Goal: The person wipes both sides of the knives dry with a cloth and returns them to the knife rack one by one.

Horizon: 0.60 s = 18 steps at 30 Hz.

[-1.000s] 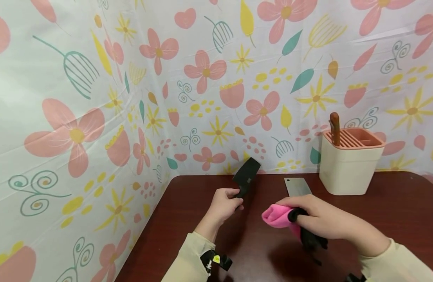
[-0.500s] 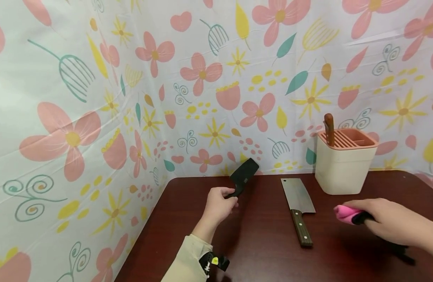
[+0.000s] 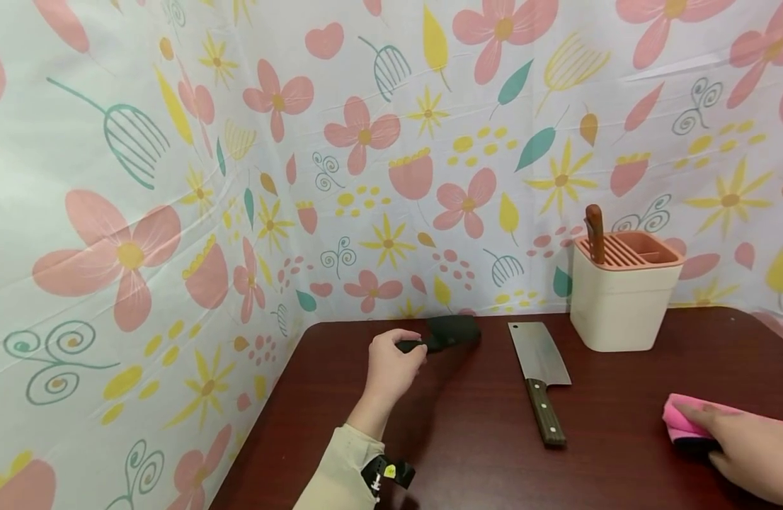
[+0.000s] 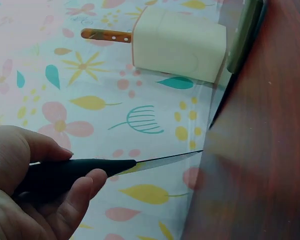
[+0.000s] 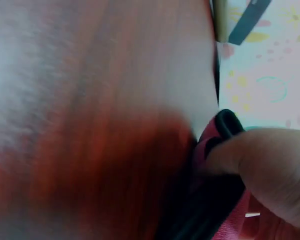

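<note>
At the table's left side my left hand (image 3: 393, 365) pinches the handle of a black cleaver (image 3: 454, 331). Its dark blade points right, near the back edge of the table. In the left wrist view the black handle (image 4: 75, 175) lies between thumb and fingers, with the blade seen almost edge-on. My right hand (image 3: 751, 450), partly cut off at the right edge, grips a pink and black cloth (image 3: 691, 418). The right wrist view shows the folded cloth (image 5: 202, 205) bunched beneath the fingers, close to the tabletop.
A steel cleaver (image 3: 539, 350) with a wooden handle lies flat mid-table. Behind it to the right stands a cream knife block (image 3: 624, 308) with a pink slotted top, holding a brown-handled knife (image 3: 595, 234). A floral cloth wall (image 3: 366, 198) borders the dark red table (image 3: 481, 453).
My right hand has carried the cloth rightward, uncovering the steel cleaver. The black cleaver in my left hand has tipped down and rightward, toward the tabletop.
</note>
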Tool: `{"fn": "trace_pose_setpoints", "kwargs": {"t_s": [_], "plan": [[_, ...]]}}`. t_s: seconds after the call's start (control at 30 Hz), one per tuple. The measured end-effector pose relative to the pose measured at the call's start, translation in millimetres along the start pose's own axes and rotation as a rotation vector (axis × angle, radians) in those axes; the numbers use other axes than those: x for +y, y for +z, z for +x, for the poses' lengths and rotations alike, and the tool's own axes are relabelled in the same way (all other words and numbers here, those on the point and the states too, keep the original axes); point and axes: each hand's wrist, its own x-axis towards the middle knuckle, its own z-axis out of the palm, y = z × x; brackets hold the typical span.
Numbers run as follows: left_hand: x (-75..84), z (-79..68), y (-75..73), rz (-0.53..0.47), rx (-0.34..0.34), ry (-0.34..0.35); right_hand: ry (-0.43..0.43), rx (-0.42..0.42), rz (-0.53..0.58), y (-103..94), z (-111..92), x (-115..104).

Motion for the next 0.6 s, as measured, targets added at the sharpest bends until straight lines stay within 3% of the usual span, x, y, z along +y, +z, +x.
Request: {"fn": "trace_pose_setpoints", "kwargs": {"t_s": [0.27, 0.4, 0.47, 0.6], "plan": [[8.0, 8.6, 2.7, -0.072, 0.052, 0.093, -0.017, -0.056, 0.025, 17.2, -10.7, 1.6], [18.0, 16.0, 5.1, -0.077, 0.056, 0.166, -0.060, 0.059, 0.061, 22.8, -16.0, 9.6], [26.6, 20.4, 5.7, -0.053, 0.052, 0.202, -0.068, 0.107, 0.068, 19.5, -16.0, 14.1], [49.5, 32.6, 6.5, 0.017, 0.045, 0.280, -0.035, 0.033, 0.069, -8.2, -4.5, 19.5]]}}
